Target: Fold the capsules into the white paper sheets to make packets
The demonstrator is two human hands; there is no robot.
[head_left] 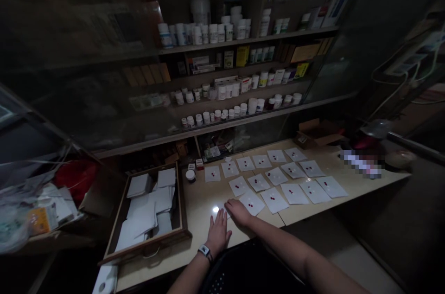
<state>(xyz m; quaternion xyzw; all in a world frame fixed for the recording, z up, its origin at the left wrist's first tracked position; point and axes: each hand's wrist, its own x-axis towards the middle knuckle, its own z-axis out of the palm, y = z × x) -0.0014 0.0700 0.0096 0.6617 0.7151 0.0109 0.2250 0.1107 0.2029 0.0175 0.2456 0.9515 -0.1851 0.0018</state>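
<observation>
Two hands rest flat and open on the counter [198, 210]: the left hand [218, 233] touches nothing we can see, while the right hand [239, 213] hides most of one paper sheet [221, 209]. More sheets [255, 204] with red pills [272, 197] lie just beyond. A blurred patch [361, 164] hides something far right, beside a drawer [146, 250] of envelopes [141, 217] and dim shelves [243, 41] of bottles [208, 34].

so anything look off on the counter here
Mostly no. The white paper sheets lie at uneven angles, not squared up, and the papers in the pulled-out drawer overlap in loose heaps. No red pills look spilled onto the counter.
</observation>
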